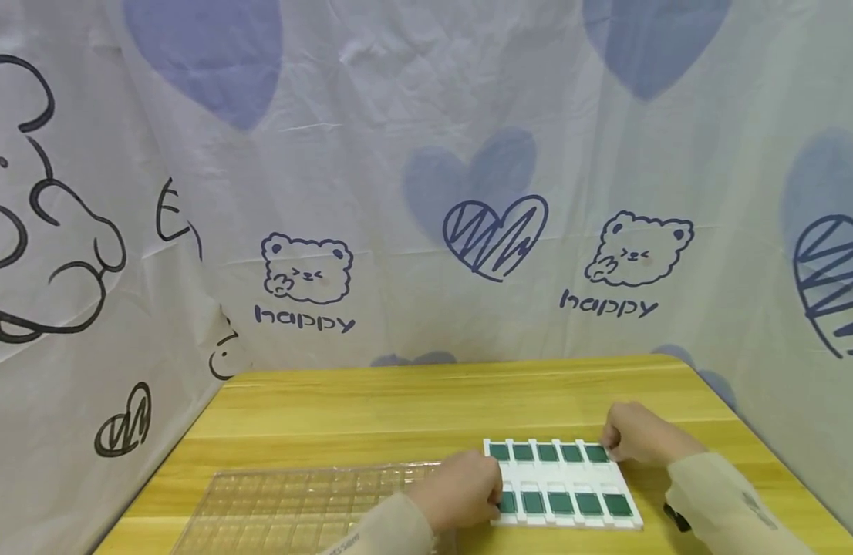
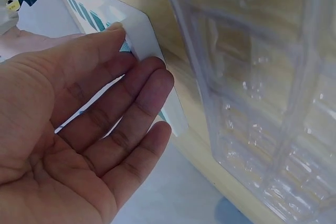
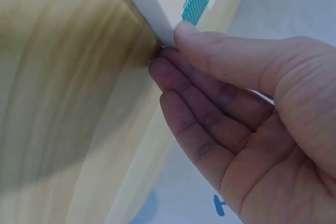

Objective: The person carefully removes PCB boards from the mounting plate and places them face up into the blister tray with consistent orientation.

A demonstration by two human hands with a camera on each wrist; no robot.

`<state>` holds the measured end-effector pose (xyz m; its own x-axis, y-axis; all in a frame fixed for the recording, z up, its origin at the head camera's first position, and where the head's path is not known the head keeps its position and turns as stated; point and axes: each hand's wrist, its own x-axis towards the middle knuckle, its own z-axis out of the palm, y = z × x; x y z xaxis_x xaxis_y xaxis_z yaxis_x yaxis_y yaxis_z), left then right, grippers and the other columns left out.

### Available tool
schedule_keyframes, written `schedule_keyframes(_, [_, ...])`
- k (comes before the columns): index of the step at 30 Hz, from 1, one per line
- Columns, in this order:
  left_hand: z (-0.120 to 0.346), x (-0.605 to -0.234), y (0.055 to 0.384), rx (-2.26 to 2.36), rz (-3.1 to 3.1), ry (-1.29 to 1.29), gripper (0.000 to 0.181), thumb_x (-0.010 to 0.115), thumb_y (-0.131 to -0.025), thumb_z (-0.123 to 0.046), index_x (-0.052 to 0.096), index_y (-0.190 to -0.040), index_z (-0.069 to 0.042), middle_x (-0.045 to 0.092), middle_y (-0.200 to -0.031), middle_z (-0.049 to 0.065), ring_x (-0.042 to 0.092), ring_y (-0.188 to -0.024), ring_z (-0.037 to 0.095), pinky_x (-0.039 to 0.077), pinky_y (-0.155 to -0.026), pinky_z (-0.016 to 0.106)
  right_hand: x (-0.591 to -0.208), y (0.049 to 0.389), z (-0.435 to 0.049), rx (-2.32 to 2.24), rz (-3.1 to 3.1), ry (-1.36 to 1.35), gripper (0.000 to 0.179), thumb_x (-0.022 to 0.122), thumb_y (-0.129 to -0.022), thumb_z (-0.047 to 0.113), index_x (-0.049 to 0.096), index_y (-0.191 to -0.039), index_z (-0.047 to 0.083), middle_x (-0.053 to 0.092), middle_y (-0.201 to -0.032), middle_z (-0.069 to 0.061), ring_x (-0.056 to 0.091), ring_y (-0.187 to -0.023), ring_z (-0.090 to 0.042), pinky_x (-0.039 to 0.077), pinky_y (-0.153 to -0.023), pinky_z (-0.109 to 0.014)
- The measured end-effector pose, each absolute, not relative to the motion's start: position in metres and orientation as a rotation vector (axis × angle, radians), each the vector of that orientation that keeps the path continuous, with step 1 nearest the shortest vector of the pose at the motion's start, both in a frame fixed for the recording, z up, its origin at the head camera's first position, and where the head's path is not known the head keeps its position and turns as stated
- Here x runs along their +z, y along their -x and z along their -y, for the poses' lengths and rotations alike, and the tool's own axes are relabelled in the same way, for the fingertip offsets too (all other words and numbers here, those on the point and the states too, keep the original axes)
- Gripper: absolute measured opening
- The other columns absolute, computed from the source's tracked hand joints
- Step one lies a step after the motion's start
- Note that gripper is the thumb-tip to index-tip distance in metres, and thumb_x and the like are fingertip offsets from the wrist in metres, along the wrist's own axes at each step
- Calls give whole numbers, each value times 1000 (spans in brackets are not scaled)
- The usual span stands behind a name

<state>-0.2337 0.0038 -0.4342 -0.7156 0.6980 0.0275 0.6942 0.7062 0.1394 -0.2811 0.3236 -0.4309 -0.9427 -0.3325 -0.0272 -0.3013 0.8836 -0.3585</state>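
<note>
A white tray [image 1: 558, 472] lies on the table, holding two rows of green perforated circuit boards [image 1: 561, 502]. My left hand [image 1: 464, 489] grips the tray's left side; in the left wrist view its thumb lies on the top edge and its fingertips [image 2: 160, 85] meet the side wall. At the far right corner, my right hand [image 1: 642, 432] pinches the tray, thumb [image 3: 190, 31] on top beside a green board and fingers below at the edge. The left hand covers part of the tray's left end.
A clear plastic tray with many compartments [image 1: 315, 501] lies on the left of the wooden table [image 1: 426, 408], partly under the left forearm. A printed cloth [image 1: 399, 308] hangs behind and along the sides. Something small and black [image 1: 676, 518] shows beside the right sleeve.
</note>
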Motion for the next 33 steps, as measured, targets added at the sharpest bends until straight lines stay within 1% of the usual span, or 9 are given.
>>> schedule_keyframes(5, [-2, -437, 227, 226, -2889, -1206, 25, 94, -81, -21, 73, -67, -20, 61, -63, -16, 44, -60, -2, 36, -55, 13, -433, 273, -325, -564, -2960, 564, 43, 83, -81, -9, 57, -60, 17, 45, -62, 12, 36, -63, -7, 35, -62, -23])
schedule_keyframes(7, [-2, -439, 224, 230, -2902, -1221, 26, 94, -80, -22, 72, -67, -22, 60, -62, -17, 43, -59, -3, 35, -54, 13, -433, 270, -326, -597, -2935, 584, 50, 81, -81, -10, 47, -59, 19, 33, -60, 12, 29, -60, -6, 31, -60, -22])
schedule_keyframes(12, [1, -441, 215, 291, -2885, -1267, 36, 93, -80, -18, 64, -59, -21, 51, -56, -17, 34, -53, -2, 31, -50, 13, -435, 264, -328, -666, -2867, 669, 56, 78, -82, -12, 38, -59, 21, 22, -60, 13, 20, -59, -5, 28, -58, -21])
schedule_keyframes(18, [2, -439, 207, 361, -2809, -1275, 36, 87, -80, -8, 64, -55, -18, 56, -53, -16, 27, -50, -4, 28, -47, 12, -435, 257, -333, -633, -2867, 709, 43, 80, -84, -8, 56, -60, 17, 53, -63, 14, 30, -61, -3, 37, -62, -24])
schedule_keyframes(21, [1, -438, 203, 348, -2789, -1262, 33, 85, -81, -8, 66, -56, -18, 58, -53, -17, 27, -49, -5, 27, -45, 12, -435, 253, -335, -652, -2847, 724, 42, 79, -85, -9, 56, -60, 16, 59, -66, 13, 28, -62, -3, 37, -64, -26])
schedule_keyframes(25, [2, -439, 200, 338, -2779, -1294, 48, 85, -82, -8, 50, -51, -20, 38, -48, -17, 19, -49, -2, 20, -45, 14, -439, 246, -336, -721, -2815, 750, 47, 77, -86, -10, 47, -61, 16, 38, -61, 16, 21, -61, -4, 31, -62, -25])
schedule_keyframes(26, [3, -439, 199, 339, -2780, -1307, 52, 85, -81, -8, 45, -51, -20, 32, -48, -16, 17, -49, -1, 18, -46, 14, -439, 245, -336, -727, -2819, 759, 44, 77, -86, -10, 52, -61, 16, 38, -61, 17, 22, -61, -3, 31, -61, -24])
schedule_keyframes(28, [4, -439, 196, 361, -2766, -1303, 59, 83, -82, -6, 34, -53, -20, 21, -51, -13, 13, -51, 1, 14, -46, 17, -441, 242, -336, -761, -2800, 753, 48, 77, -89, -8, 46, -61, 16, 24, -62, 15, 19, -59, -3, 30, -60, -23])
schedule_keyframes(33, [6, -440, 187, 389, -2756, -1256, 45, 79, -82, -7, 46, -53, -18, 30, -52, -15, 21, -51, 0, 22, -43, 16, -442, 235, -338, -823, -2760, 732, 47, 76, -94, -3, 50, -58, 11, 24, -58, 16, 19, -56, -2, 35, -61, -21])
